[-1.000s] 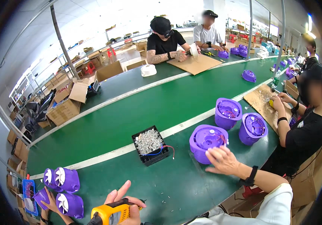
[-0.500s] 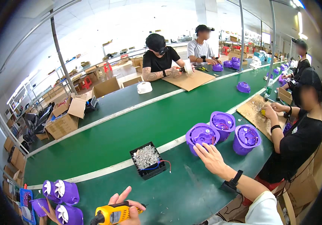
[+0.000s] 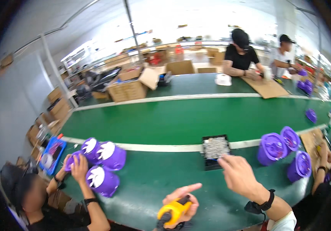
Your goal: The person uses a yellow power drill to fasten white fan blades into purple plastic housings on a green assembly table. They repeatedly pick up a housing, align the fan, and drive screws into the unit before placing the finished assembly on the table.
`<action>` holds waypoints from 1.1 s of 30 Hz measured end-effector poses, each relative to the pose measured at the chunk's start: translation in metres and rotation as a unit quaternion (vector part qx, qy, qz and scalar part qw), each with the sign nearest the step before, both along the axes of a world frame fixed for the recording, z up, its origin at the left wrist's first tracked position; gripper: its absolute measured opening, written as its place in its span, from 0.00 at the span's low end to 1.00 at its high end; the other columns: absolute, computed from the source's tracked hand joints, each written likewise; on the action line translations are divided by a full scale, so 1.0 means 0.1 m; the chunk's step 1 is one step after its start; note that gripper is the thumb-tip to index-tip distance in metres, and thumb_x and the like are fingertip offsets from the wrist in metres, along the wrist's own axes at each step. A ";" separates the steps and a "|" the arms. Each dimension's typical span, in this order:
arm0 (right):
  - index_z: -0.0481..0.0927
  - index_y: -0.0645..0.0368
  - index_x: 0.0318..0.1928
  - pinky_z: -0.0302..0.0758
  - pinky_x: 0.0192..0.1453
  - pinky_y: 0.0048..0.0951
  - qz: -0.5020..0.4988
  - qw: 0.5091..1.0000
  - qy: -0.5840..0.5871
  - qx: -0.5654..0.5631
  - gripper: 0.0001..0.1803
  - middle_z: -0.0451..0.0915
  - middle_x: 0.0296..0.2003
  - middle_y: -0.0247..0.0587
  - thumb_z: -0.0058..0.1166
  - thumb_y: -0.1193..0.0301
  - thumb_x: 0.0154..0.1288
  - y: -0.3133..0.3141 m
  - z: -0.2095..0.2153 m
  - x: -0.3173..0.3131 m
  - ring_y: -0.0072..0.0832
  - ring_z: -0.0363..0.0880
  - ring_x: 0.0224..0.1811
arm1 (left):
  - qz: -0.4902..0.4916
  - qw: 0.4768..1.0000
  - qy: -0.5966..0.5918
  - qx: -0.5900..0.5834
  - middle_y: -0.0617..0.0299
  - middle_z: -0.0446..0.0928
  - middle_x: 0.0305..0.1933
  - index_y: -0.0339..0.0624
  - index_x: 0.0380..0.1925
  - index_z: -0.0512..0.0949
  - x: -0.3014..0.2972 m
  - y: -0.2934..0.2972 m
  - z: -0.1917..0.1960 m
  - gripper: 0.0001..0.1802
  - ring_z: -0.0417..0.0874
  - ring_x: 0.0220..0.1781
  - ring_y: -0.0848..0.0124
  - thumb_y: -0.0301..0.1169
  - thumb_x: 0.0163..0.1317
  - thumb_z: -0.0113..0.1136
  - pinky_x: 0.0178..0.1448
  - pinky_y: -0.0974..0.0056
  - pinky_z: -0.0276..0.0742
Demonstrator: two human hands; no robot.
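My left hand (image 3: 179,192) is wrapped round a yellow electric screwdriver (image 3: 173,211), its index finger stretched out along the near side of the bench. Just beyond, my right hand (image 3: 239,175) hangs over the green bench with fingers extended toward a black tray (image 3: 211,165). That tray holds a heap of small silvery metal parts (image 3: 215,147), and my fingertips partly cover its right corner. Whether they touch it I cannot tell. To the right of this hand stand three purple housings (image 3: 268,156) with wires inside.
At the left, a co-worker's hands (image 3: 80,167) hold a purple part beside three purple housings with white fan blades (image 3: 113,158). A blue tray (image 3: 50,161) lies behind them. Across the green belt (image 3: 154,123), cardboard boxes (image 3: 129,90) and another worker's board (image 3: 267,88) occupy the far bench.
My view has swung left. My right hand has left the purple housing and moved over to the black tray. The screwdriver stays in my left hand, now turned differently.
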State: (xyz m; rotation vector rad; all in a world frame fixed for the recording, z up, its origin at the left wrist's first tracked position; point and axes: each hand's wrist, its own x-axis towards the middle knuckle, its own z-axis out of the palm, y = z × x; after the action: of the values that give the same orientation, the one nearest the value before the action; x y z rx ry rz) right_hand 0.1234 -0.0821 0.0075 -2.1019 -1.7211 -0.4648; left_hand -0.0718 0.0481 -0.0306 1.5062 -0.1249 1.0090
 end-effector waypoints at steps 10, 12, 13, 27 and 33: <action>0.66 0.57 0.61 0.60 0.67 0.47 0.396 0.917 0.050 -0.022 0.35 0.60 0.61 0.63 0.62 0.62 0.52 2.79 -0.38 -1.49 0.53 0.61 0.64 | 0.168 0.980 -0.031 0.100 0.39 0.76 0.48 0.37 0.60 0.61 -0.88 -0.07 0.20 0.29 0.76 0.24 0.72 0.27 0.59 0.58 0.29 0.68 0.74; 0.67 0.52 0.61 0.53 0.70 0.51 0.414 0.910 0.003 -0.020 0.38 0.57 0.63 0.66 0.65 0.59 0.49 3.23 -0.46 -1.73 0.55 0.55 0.67 | 0.208 0.973 -0.050 0.086 0.46 0.80 0.40 0.34 0.57 0.65 -0.96 -0.04 0.22 0.26 0.76 0.23 0.72 0.30 0.59 0.58 0.30 0.69 0.73; 0.69 0.49 0.60 0.49 0.71 0.54 0.415 0.908 0.009 -0.049 0.39 0.55 0.64 0.67 0.67 0.57 0.45 3.37 -0.48 -1.79 0.55 0.51 0.69 | 0.198 0.977 0.014 0.080 0.51 0.79 0.34 0.32 0.55 0.68 -1.06 0.01 0.27 0.25 0.76 0.23 0.73 0.32 0.59 0.59 0.30 0.70 0.72; 0.84 0.52 0.36 0.68 0.56 0.50 0.304 0.939 0.004 -0.163 0.26 0.71 0.48 0.54 0.69 0.50 0.37 3.40 -0.61 -1.82 0.46 0.68 0.56 | 0.207 0.974 0.088 -0.032 0.54 0.77 0.21 0.26 0.50 0.69 -1.10 -0.13 0.35 0.32 0.72 0.19 0.72 0.48 0.63 0.56 0.27 0.73 0.67; 0.85 0.53 0.34 0.70 0.52 0.46 0.276 0.947 -0.004 -0.167 0.26 0.70 0.49 0.53 0.69 0.50 0.35 2.62 -0.54 -1.24 0.45 0.67 0.56 | 0.196 0.979 0.061 0.011 0.52 0.77 0.23 0.26 0.52 0.65 -0.89 -0.33 0.45 0.33 0.72 0.21 0.71 0.49 0.64 0.53 0.28 0.71 0.68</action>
State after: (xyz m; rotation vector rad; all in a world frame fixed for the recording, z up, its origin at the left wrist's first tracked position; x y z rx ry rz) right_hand -0.0001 0.1796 -0.0460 -1.6883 -2.4097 -0.0116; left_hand -0.1612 0.0153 0.0139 1.6460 0.2589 1.2233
